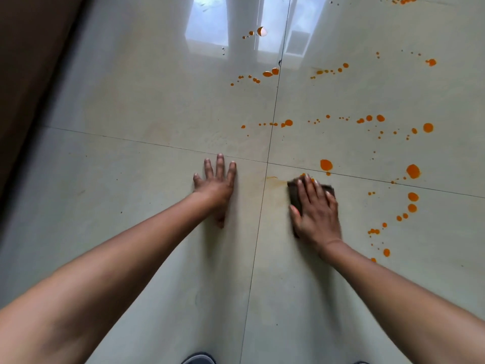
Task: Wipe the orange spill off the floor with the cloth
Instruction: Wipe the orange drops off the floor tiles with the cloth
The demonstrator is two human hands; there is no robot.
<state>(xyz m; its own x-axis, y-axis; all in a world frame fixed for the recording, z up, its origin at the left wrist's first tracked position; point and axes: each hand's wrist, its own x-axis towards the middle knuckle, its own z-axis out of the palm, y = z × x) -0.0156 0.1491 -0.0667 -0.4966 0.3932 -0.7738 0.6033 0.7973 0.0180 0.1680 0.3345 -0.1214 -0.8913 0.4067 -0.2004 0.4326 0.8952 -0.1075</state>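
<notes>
Orange drops (326, 164) lie scattered over the glossy pale tiled floor (147, 211), mostly to the right and far ahead. My right hand (316, 210) presses flat on a small dark cloth (294, 193), just right of the tile joint crossing. A faint orange smear (275, 181) runs on the tile left of the cloth. My left hand (216, 185) rests flat on the floor with fingers spread, holding nothing, to the left of the joint.
A dark brown wall or furniture edge (31, 74) runs along the left side. Window reflections (210, 22) shine on the far tiles. Shoe tips (199, 359) show at the bottom edge. More orange drops (412, 202) sit right of my right hand.
</notes>
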